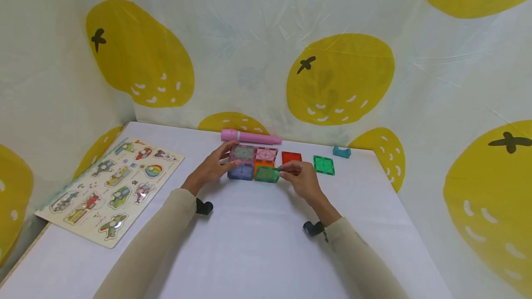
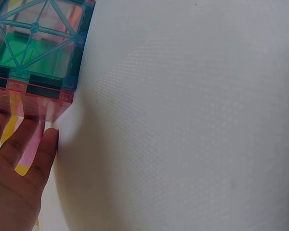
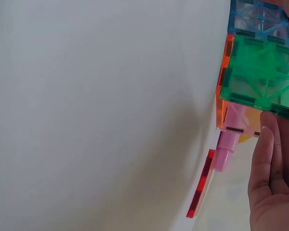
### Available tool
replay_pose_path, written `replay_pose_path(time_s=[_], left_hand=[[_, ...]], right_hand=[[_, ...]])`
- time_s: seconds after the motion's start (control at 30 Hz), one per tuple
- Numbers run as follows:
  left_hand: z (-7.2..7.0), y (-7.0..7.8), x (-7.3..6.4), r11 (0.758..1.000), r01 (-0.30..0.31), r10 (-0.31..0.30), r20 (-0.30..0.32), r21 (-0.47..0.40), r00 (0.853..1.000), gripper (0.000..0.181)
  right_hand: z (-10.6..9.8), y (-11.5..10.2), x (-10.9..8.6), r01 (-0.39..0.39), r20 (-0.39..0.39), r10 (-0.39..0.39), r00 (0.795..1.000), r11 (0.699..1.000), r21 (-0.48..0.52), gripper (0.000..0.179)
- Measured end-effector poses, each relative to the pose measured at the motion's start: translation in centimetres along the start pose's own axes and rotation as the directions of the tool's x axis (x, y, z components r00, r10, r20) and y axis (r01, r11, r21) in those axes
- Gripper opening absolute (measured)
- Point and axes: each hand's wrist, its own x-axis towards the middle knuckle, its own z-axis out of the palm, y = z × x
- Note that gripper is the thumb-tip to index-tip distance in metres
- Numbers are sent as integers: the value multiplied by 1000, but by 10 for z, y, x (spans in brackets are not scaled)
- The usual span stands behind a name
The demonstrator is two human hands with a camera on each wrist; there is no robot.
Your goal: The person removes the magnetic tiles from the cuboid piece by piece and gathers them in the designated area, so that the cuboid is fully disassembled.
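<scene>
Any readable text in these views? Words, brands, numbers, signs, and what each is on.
No text readable in any view.
Board: small red and blue marks among the pictures; too small to tell if they are letters.
Tiles: no lettering seen.
Pink pen-like thing: no lettering seen.
Backdrop: printed fruit with dark stalk marks; no lettering seen.

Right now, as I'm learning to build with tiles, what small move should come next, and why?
Probably line up the green tile with the orange tile: the right hand holds it overlapping the orange one, their edges not matching.
</scene>
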Motion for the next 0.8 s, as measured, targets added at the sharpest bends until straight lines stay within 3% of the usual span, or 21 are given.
replay_pose_path(time_s=[0.27, 0.5, 0.8], left_hand=[[0, 2, 1, 1000, 3, -3, -2, 2, 1000, 73], [1, 3, 0, 1000, 10, -10, 5, -2, 1000, 73], [2, 2, 0, 999, 30, -30, -1, 19, 1000, 77]], right_hand=[[-33, 11, -2, -21, -57, 26, 998, 996, 90, 21], [-72, 29, -4, 13, -140, 14, 990, 982, 188, 27], [-120, 57, -10, -117, -234, 175, 956, 963, 243, 37]])
